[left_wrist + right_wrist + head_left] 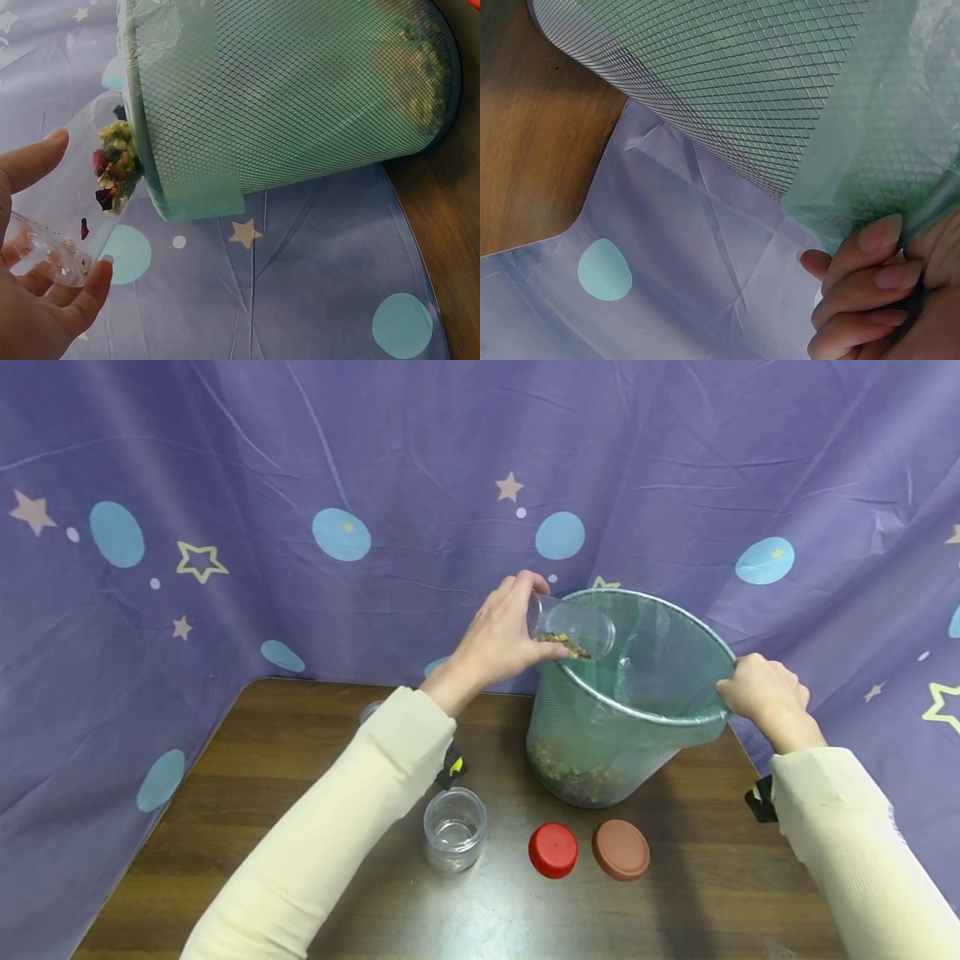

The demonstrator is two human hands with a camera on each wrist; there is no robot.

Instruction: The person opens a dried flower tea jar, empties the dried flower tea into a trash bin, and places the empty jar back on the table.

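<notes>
My left hand (498, 631) holds a clear jar (581, 614) tipped on its side, thumb underneath, with its mouth at the bin's left rim. Dried flower pieces (118, 154), yellow, red and dark, lie toward the jar's mouth. The mesh wastebasket (570, 722) has a green plastic liner (840, 165) folded over its rim. On the opposite side, my right hand (768, 693) grips that rim, with fingers curled over the liner. Through the mesh, more loose bits (424, 82) show at the bottom of the bin.
On the wooden table (285, 768) stands another clear jar (455, 831), uncapped. A red lid (553, 850) and a pinkish-brown lid (621, 850) lie to its right. Behind the left sleeve, a clear rounded thing (369, 711) is mostly hidden. A purple curtain (435, 460) hangs close behind.
</notes>
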